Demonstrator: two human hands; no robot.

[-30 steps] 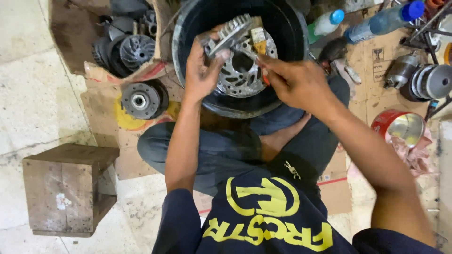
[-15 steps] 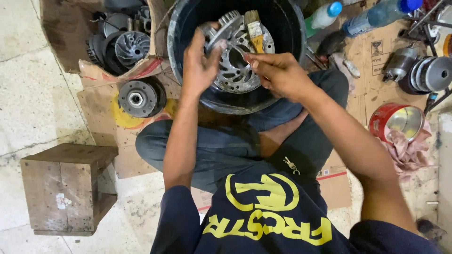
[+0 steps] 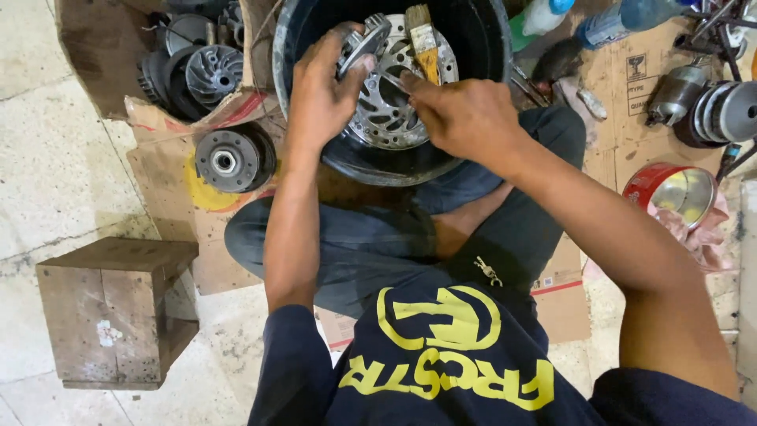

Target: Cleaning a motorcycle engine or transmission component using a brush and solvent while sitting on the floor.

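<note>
Now, left hand: fingers gripped a finned metal part over the black basin.
Right hand: fingers closed on a paintbrush, bristles far.
Basin: held a brake disc.
Near left: wooden block on floor.
</note>
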